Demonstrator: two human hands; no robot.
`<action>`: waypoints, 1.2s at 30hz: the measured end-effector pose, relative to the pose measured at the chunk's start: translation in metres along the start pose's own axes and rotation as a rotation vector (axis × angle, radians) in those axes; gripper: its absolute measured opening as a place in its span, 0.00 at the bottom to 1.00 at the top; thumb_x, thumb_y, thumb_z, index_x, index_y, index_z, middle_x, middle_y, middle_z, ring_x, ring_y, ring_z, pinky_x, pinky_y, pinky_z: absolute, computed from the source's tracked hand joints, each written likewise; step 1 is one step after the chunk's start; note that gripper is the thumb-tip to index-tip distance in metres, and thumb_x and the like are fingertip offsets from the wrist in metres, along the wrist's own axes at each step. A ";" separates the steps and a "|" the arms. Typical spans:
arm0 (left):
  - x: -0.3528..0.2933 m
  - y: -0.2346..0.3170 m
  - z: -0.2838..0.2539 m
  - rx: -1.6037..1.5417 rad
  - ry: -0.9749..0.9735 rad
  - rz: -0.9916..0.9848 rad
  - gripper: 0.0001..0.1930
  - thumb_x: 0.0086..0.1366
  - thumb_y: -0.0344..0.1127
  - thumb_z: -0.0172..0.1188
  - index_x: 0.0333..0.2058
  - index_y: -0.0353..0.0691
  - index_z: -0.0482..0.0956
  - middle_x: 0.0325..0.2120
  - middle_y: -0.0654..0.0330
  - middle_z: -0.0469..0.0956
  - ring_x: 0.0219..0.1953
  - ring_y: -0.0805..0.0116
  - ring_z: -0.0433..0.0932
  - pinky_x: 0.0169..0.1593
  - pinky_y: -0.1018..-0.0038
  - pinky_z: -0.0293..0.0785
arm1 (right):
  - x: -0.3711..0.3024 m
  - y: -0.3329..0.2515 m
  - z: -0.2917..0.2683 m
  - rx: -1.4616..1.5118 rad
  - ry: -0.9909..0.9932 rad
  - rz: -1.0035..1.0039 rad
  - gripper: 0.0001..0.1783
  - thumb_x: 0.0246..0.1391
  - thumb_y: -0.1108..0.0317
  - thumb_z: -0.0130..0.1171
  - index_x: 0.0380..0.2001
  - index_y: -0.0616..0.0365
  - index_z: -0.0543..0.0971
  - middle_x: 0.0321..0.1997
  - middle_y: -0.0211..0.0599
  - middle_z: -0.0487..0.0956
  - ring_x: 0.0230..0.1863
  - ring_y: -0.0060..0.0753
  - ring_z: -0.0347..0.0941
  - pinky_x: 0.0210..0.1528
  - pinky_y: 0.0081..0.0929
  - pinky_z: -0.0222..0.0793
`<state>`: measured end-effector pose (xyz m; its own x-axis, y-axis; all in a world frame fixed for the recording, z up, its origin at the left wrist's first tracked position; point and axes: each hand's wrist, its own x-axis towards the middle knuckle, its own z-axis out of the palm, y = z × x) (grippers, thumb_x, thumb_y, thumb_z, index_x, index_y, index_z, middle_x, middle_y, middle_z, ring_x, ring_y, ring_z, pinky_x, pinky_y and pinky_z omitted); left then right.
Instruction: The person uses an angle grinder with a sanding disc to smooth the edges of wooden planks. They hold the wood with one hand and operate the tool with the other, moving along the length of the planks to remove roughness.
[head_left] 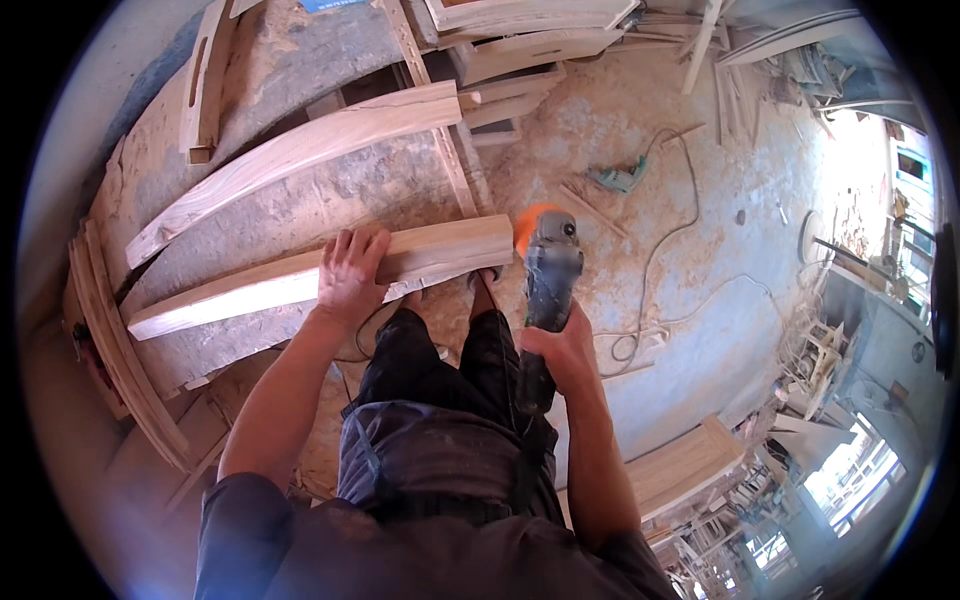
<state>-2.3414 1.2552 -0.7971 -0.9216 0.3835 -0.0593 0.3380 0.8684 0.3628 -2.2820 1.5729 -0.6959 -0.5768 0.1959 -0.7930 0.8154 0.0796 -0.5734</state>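
My left hand (352, 272) rests over a long wooden beam (440, 249) lying on the workbench, its fingers curled across the top and far side. In my right hand (562, 348) is an angle grinder (551, 272) with a dark body and an orange disc (531, 226). The disc is at the beam's right end; whether it touches the wood I cannot tell. A second, slightly curved wooden beam (300, 148) lies farther back on the bench, apart from the first.
The dusty workbench (290, 215) has a slotted wooden piece (205, 85) at its far left. Curved boards (125, 345) lean at its left end. On the floor lie a green power tool (618, 177) and its cable (694, 200). Stacked wooden parts (535, 55) stand behind.
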 end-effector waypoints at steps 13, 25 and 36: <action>0.004 0.006 -0.002 0.001 -0.019 -0.081 0.31 0.41 0.28 0.73 0.49 0.44 0.78 0.47 0.57 0.74 0.53 0.51 0.73 0.56 0.55 0.71 | 0.002 -0.007 0.003 0.135 0.019 -0.031 0.28 0.40 0.73 0.72 0.48 0.66 0.77 0.33 0.37 0.82 0.30 0.31 0.81 0.36 0.31 0.78; 0.067 -0.009 -0.031 -0.076 -0.616 -0.303 0.34 0.41 0.28 0.74 0.52 0.37 0.78 0.57 0.48 0.72 0.67 0.44 0.66 0.69 0.46 0.65 | 0.011 0.015 0.005 0.072 -0.009 -0.154 0.30 0.40 0.71 0.72 0.50 0.62 0.77 0.38 0.34 0.81 0.38 0.29 0.79 0.43 0.32 0.77; 0.090 -0.030 -0.029 -0.105 -0.793 -0.260 0.45 0.34 0.31 0.81 0.57 0.32 0.76 0.55 0.37 0.77 0.62 0.37 0.73 0.65 0.52 0.71 | 0.015 0.017 0.024 0.123 0.018 -0.228 0.30 0.39 0.70 0.72 0.51 0.62 0.78 0.42 0.35 0.82 0.42 0.28 0.79 0.47 0.30 0.76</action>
<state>-2.4404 1.2548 -0.7862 -0.5471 0.3168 -0.7748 0.0780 0.9409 0.3296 -2.2783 1.5540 -0.7221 -0.7432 0.2036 -0.6373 0.6517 0.0047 -0.7585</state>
